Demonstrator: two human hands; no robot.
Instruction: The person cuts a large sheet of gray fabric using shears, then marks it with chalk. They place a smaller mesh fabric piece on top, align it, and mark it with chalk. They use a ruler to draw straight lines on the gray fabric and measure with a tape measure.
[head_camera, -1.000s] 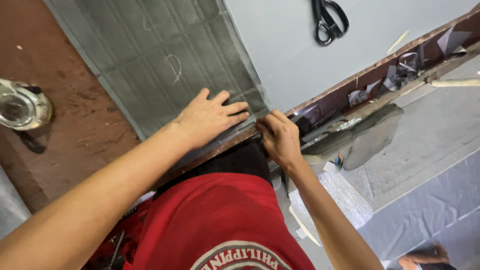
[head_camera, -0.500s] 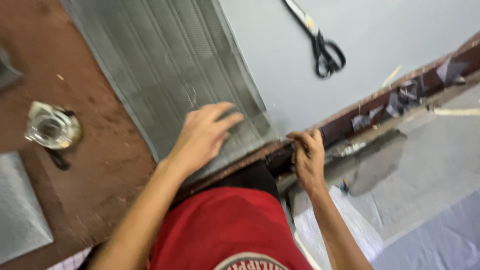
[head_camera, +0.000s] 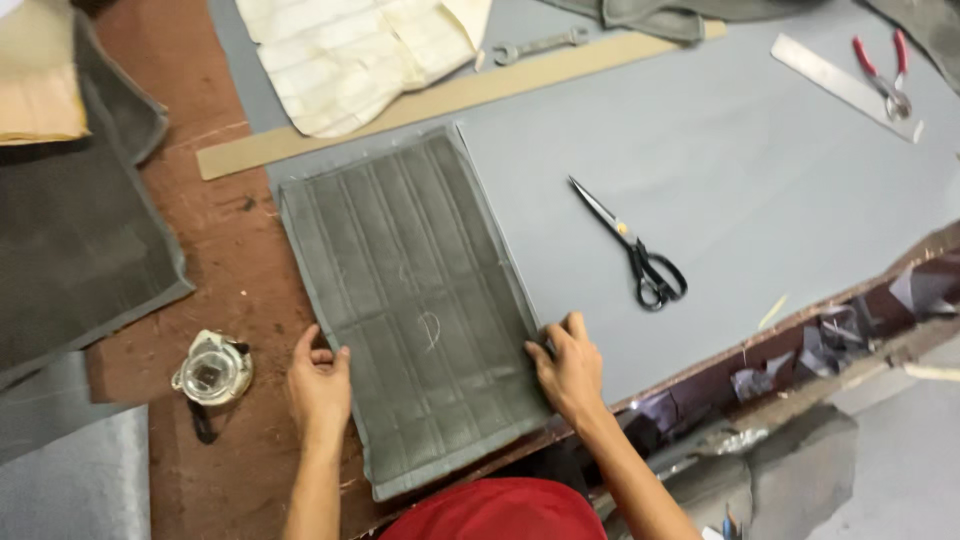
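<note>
A grey quilted panel (head_camera: 420, 310) lies at centre frame on a brown bench (head_camera: 240, 290). The left hand (head_camera: 320, 385) and right hand (head_camera: 568, 365) pinch its side edges. Black scissors (head_camera: 632, 245) rest right of it on grey sheet material (head_camera: 740, 150).

One quilted panel (head_camera: 415, 310), one scissors (head_camera: 632, 247), one wrench (head_camera: 535, 45), one ruler (head_camera: 838, 84), one pliers (head_camera: 880, 68), one jar (head_camera: 212, 370), two hands (head_camera: 320, 385) (head_camera: 568, 368).

An upholstery or sewing workshop was shown: a worn workbench (head_camera: 230, 260) (covered in grey sheet material (head_camera: 760, 170)) was strewn with scissors (head_camera: 632, 247), steel ruler (head_camera: 840, 85), pliers (head_camera: 884, 72), wrench (head_camera: 535, 45).
</note>
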